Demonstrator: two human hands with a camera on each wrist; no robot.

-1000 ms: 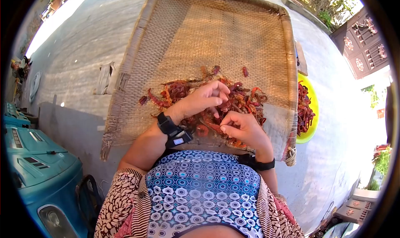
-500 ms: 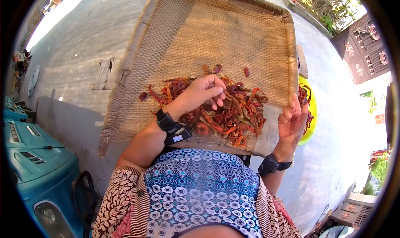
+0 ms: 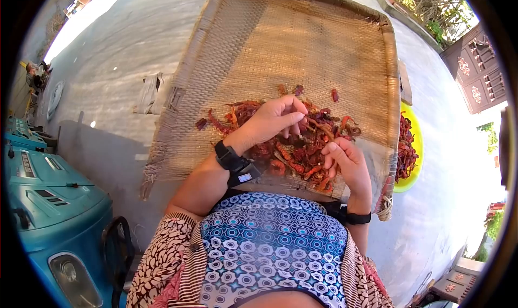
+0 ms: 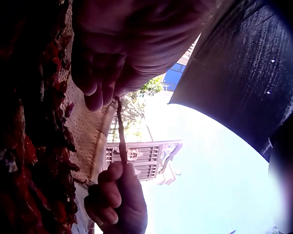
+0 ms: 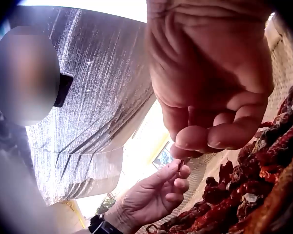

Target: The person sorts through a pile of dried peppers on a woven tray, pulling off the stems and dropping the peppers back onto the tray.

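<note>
Dried red chilies point(image 3: 291, 156) lie heaped on a woven tray point(image 3: 302, 49). Above the heap, the left hand point(image 3: 272, 122) pinches one end of a thin dried chili point(image 4: 121, 127), whose other end is between the thumb and fingers of the right hand point(image 3: 350, 165). The left wrist view shows it stretched between both hands point(image 4: 141, 48) point(image 4: 119, 200). In the right wrist view, the right hand point(image 5: 210, 87) is near and the left hand point(image 5: 151, 200) is beyond it, fingertips close together.
A yellow basin point(image 3: 415, 162) with more chilies stands right of the tray. A teal machine point(image 3: 59, 200) is at the lower left, beside a dark chair frame point(image 3: 117, 248). Grey cloth point(image 3: 148, 95) lies left of the tray.
The right hand moved from the heap out toward the yellow basin, then came back beside the left hand and now holds a chili end. The left hand stayed above the heap.
</note>
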